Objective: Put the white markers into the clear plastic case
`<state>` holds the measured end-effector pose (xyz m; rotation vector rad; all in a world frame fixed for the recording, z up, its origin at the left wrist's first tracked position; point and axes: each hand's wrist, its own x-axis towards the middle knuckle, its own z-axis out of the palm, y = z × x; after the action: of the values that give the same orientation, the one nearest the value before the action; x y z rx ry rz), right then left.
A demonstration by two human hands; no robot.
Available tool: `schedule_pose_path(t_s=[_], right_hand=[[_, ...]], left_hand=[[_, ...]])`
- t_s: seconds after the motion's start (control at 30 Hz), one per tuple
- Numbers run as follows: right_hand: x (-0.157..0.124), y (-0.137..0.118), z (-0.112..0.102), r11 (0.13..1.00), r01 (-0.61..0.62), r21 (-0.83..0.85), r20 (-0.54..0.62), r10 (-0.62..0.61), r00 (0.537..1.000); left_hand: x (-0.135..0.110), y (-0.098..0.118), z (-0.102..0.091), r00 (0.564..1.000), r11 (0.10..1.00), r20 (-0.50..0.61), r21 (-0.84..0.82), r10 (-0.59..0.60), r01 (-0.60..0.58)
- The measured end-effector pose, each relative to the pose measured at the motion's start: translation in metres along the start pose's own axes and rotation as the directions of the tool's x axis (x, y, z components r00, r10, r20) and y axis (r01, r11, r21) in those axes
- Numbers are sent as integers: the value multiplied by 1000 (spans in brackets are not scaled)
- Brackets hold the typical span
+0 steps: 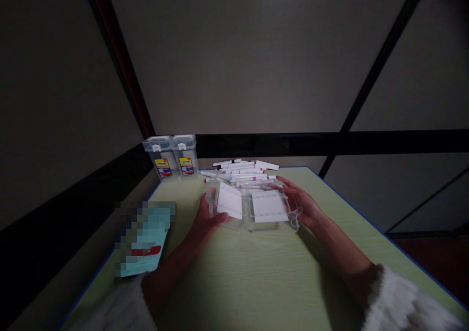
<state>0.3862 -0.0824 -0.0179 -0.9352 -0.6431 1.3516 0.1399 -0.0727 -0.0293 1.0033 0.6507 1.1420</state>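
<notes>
Between my hands a clear plastic case [246,223] lies opened out, its two halves side by side with a white insert in each. My left hand [209,213] is closed round the left half, thumb across its near edge. My right hand [302,201] grips the outer side of the right half, its fingers partly hidden by the clear plastic. Just beyond the case is a loose pile of white markers [244,171] with coloured ends, some showing through the plastic.
Two lidded clear plastic boxes [186,157] with yellow labels stand at the back left of the pale green table [256,282]. A partly blurred teal flat object [146,238] lies near my left forearm. Wall panels rise behind and to the left.
</notes>
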Motion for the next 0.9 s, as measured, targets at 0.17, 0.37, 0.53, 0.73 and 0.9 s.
schedule_pose_path(t_s=[0.17, 0.37, 0.53, 0.73, 0.9], right_hand=[[-7, -7, 1, 1000, -1, -4, 9, 1, 1000], [-12, -10, 2, 1000, -10, -15, 46, 11, 999], [-13, -11, 4, 1000, -8, 16, 56, 7, 998], [-13, -11, 5, 998, -8, 67, 80, 3, 997], [-10, -9, -2, 997, -8, 73, 127, -2, 992]], left_hand=[[1, 29, -1, 969, 964, -33, -117, -245, 239], [8, 38, -5, 950, 955, -94, -31, -297, 295], [8, 32, -7, 966, 975, -174, 86, -189, 206], [8, 30, -8, 969, 974, -180, 124, -168, 191], [9, 26, -11, 982, 981, -133, 117, -137, 153]])
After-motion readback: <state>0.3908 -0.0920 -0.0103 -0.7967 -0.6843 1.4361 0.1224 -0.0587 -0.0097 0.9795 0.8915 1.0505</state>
